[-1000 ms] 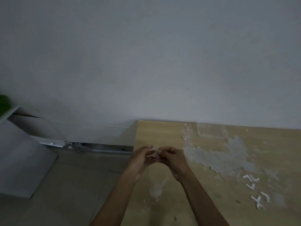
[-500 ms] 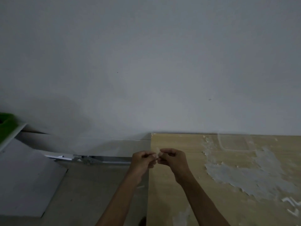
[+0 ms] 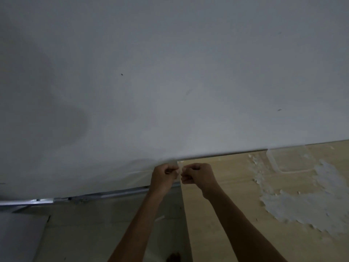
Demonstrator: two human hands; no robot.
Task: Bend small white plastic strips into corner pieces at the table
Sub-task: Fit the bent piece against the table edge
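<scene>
My left hand point(image 3: 164, 177) and my right hand point(image 3: 198, 174) are held close together over the far left corner of the wooden table point(image 3: 232, 210). Both are curled into fists. Between their fingertips they pinch a small white plastic strip point(image 3: 179, 166), of which only a pale sliver shows. Its shape is hidden by the fingers.
A plain white wall point(image 3: 170, 72) fills most of the view. White dried patches point(image 3: 306, 203) cover the table's right part. Left of the table lies the grey floor point(image 3: 94, 233), with a metal rail point(image 3: 79, 199) along the wall's foot and a white board point(image 3: 20, 239) at the lower left.
The view has swung left and up, so the bent white pieces on the table have gone out of frame. My hands stay together on the strip, now at the table's corner.
</scene>
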